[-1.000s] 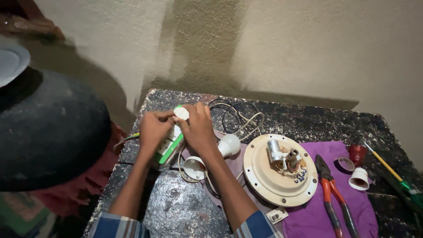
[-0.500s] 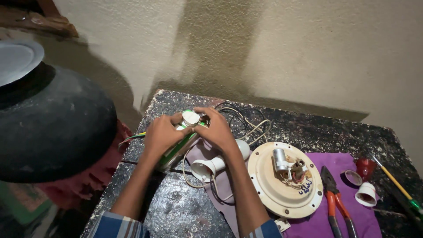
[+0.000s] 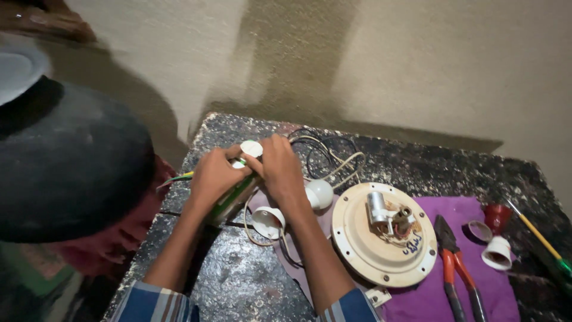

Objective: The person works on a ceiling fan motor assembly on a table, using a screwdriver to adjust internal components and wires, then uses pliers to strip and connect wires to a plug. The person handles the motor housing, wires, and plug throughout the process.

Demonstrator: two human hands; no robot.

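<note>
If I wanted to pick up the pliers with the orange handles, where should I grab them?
Probably by the two orange handles, coming from the near edge of the table. The pliers lie flat on the purple cloth, dark jaws pointing away from the person and handles towards them, with nothing lying on them.

Two hands (image 3: 250, 173), one pliers (image 3: 454, 265), two screwdrivers (image 3: 539, 235).

Red-handled pliers (image 3: 454, 263) lie on a purple cloth (image 3: 476, 298) beside a round cream motor plate (image 3: 363, 238), near a white lamp holder (image 3: 497, 251).
</note>
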